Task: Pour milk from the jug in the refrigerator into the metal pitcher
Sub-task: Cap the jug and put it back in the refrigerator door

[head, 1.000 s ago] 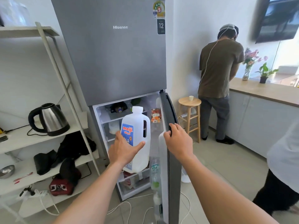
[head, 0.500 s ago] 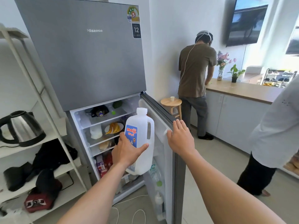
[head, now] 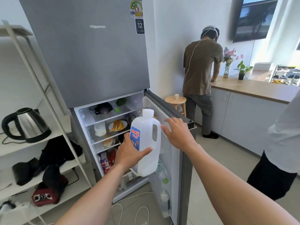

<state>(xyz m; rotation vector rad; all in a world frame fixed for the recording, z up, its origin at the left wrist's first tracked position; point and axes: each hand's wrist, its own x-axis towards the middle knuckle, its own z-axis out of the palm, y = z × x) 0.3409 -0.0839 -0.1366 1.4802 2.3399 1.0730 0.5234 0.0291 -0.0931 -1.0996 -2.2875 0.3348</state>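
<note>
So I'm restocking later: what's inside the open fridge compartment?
On the shelves of the fridge: a dark bag, a plate of yellow fruit, a white container, red cartons. The milk jug in the left hand covers the rest.

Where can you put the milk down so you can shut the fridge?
The left hand holds the jug. Bare room: the wooden counter between the person leaning on it and the plant, and the shelf below the kettle. The stool has a little room beside its cup. The fridge shelves look crowded.
</note>
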